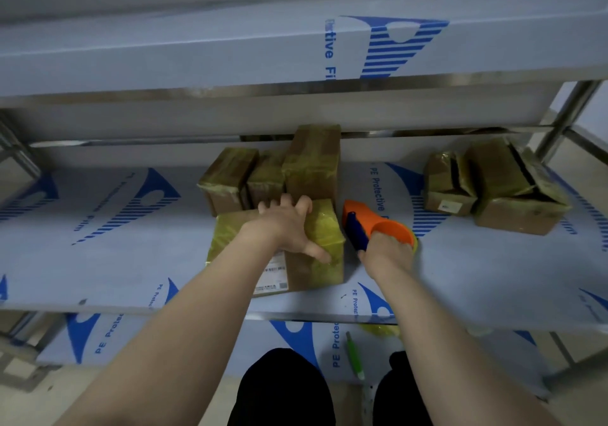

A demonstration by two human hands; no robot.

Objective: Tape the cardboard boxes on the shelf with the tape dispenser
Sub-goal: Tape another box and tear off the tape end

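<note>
Bracing the front box [324,228] on the middle shelf [131,261] of a metal rack, a person's left hand [286,225] lay across the top of the carton, fingers spread wide and hooked over its far edge, the thumb pressed down at the near upper edge; the box, wrapped in yellowish tape and bearing a white label [273,274] on its front face, sat near the shelf's front edge. Just to its right, the right hand [386,254] gripped the orange and blue tape dispenser [368,223] from behind, fingers curled round the handle and largely hidden beneath it; the blue roller end stood close beside the box's right side, though whether it touched could not be told. Directly behind stood a tall box [312,165], with two smaller taped boxes [227,178] to its left. Two more boxes [516,195], their flaps parted, sat well apart at the right end of the shelf. Blue-printed protective film covered the shelves, including the upper shelf [197,57]. On the lower shelf lay a green-handled tool [355,356] near a wad of yellow tape [378,328]
</note>
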